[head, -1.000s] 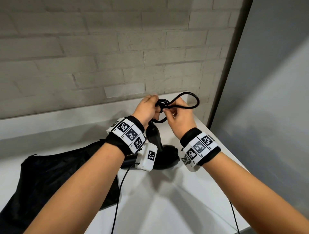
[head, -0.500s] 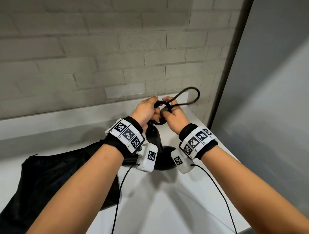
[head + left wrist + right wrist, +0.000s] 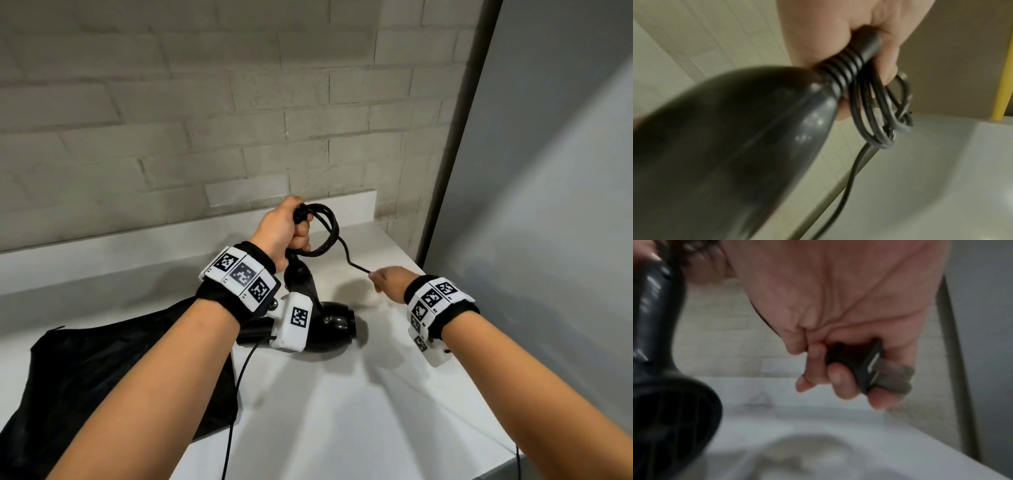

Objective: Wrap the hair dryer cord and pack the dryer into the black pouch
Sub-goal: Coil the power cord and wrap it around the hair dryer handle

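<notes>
A black hair dryer hangs barrel-down over the white counter, its handle pointing up into my left hand. That hand grips the ribbed cord collar and several coiled loops of black cord. From the coil the cord runs down-right to my right hand, which is curled round the black plug with its metal prongs sticking out. The dryer's rear grille shows in the right wrist view. The black pouch lies flat on the counter at the left.
The white counter ends at a raised back ledge under a brick wall. A grey panel closes the right side. Thin sensor cables hang from my wrist cameras over the counter's front edge.
My right hand has left the coil and moved down and to the right with the plug, pulling the cord's end out straight. The left hand keeps its hold on the coil.
</notes>
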`<state>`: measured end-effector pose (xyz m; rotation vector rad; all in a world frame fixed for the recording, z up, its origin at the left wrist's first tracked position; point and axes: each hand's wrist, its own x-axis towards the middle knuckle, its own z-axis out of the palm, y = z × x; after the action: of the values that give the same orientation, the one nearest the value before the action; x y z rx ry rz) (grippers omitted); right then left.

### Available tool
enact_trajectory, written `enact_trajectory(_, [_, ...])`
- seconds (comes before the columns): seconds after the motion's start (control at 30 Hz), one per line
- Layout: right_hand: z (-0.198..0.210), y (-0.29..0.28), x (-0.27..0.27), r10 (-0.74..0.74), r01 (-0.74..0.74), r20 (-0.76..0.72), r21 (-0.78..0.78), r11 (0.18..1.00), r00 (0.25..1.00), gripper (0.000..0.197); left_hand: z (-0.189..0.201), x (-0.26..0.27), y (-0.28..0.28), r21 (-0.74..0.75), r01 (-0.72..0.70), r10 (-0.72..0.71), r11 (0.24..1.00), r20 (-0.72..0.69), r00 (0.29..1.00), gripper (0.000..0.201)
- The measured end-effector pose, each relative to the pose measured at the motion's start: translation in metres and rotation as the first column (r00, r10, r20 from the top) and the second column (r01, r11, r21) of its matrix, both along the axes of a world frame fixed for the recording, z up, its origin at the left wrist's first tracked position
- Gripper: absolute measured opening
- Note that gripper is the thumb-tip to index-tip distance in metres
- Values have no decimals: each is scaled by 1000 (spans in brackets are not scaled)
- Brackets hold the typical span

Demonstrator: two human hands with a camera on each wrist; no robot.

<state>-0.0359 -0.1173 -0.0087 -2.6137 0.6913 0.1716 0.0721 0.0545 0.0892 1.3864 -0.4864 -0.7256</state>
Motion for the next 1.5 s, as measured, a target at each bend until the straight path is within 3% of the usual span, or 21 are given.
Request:
enact_trajectory(0.13, [-18,-9,-13,-76,75,13,21,997,997,37,1,-2,2,69,50,-55,996,65,996,40])
enact_trajectory(0.3, [-11,1,-5,-96,95,8,126,988,995,30,1,-3,-1,74,30,-35,997,74,997,38])
enact_trajectory(0.4, [3,12,2,-18,18,13,31,999,1000,28,1,-2,0,60,0,-5,998,73,997,37])
enact_trajectory(0.5, [19,22,10,95,-111,153,95,989,984,23,0,-2,0,60,-8,2,998,99,995,36])
enact_trajectory(0.63, [40,38,15,125,-318,417,435,842,900,21,0,-1,-1,50,-12,7,999,97,995,36])
enact_trajectory(0.8, [50,46,21,-10,-404,582,576,710,813,29,2,-2,0,21,-23,22,1000,40,999,42])
enact_trajectory(1.1, [48,44,22,-79,-225,488,533,815,869,34,-1,-8,-1,39,84,-89,996,137,987,34])
enact_trajectory(1.23, [61,45,28,-68,-164,542,368,915,838,39,2,-13,-4,29,87,-90,996,143,986,21])
enact_trajectory(1.4, [82,36,35,-56,-98,563,239,966,825,29,3,-12,-2,67,154,-162,986,143,976,22])
enact_trajectory(1.5, [99,36,35,-103,-37,633,204,978,768,30,3,-12,-4,80,153,-163,985,152,975,19])
